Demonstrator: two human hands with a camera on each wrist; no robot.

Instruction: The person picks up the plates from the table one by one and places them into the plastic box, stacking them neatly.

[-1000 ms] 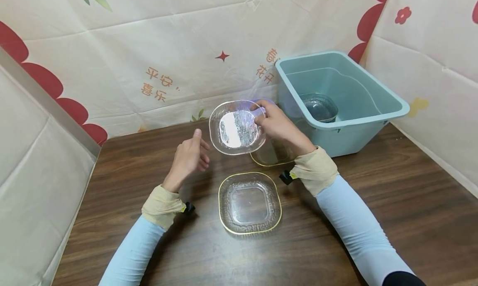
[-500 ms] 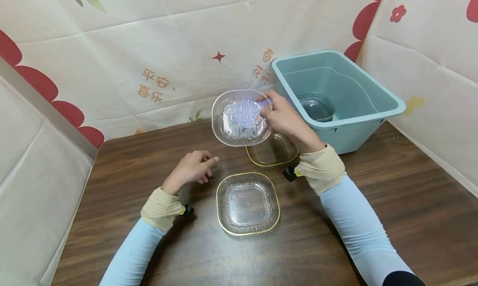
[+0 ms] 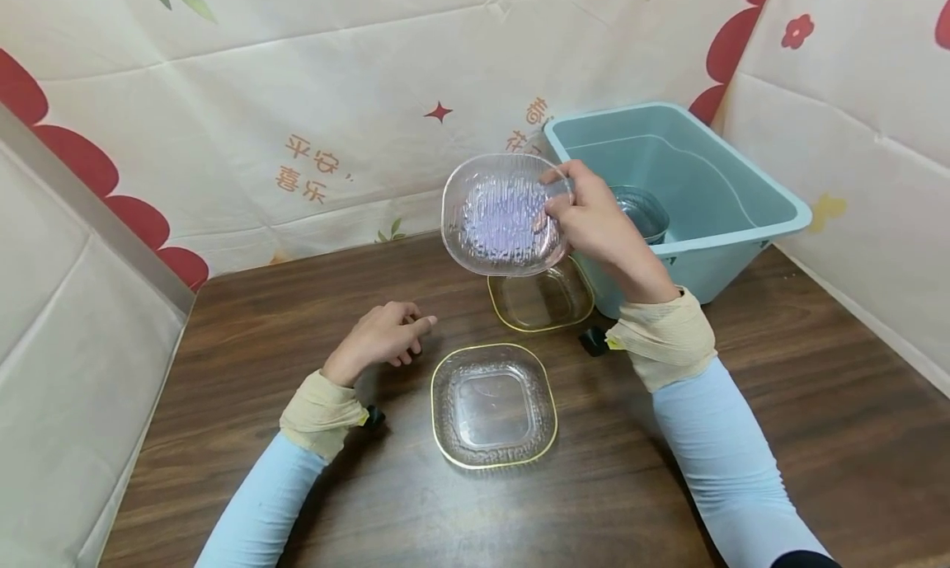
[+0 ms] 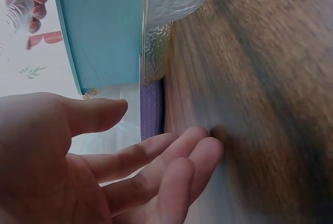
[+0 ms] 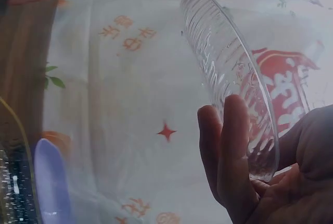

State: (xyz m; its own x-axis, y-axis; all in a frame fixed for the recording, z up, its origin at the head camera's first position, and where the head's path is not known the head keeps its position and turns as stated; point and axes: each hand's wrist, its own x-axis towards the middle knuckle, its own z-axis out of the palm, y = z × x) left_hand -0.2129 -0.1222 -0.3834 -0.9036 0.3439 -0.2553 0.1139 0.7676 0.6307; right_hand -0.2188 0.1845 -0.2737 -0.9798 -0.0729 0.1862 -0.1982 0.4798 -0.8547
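Note:
My right hand (image 3: 594,218) pinches the rim of a clear ribbed glass dish (image 3: 500,213) and holds it tilted in the air, left of the teal tub (image 3: 750,222). In the right wrist view the glass dish (image 5: 229,73) stands on edge with my fingers (image 5: 229,151) behind it. Below it on the table sit two gold-rimmed glass plates: a far plate (image 3: 542,300) and a near plate (image 3: 493,403). My left hand (image 3: 386,337) rests on the wooden table (image 3: 245,345) with fingers loosely curled, holding nothing. The left wrist view shows my left fingers (image 4: 177,166) touching the wood.
A glass bowl (image 3: 641,213) lies inside the teal tub at the back right. Printed cloth panels (image 3: 297,98) wall in the table at the back and on both sides. A purple object (image 4: 152,110) lies at the table's far edge in the left wrist view.
My right hand has lifted the ribbed dish up and to the right, toward the tub. My left hand dropped from the air onto the table and has stayed there.

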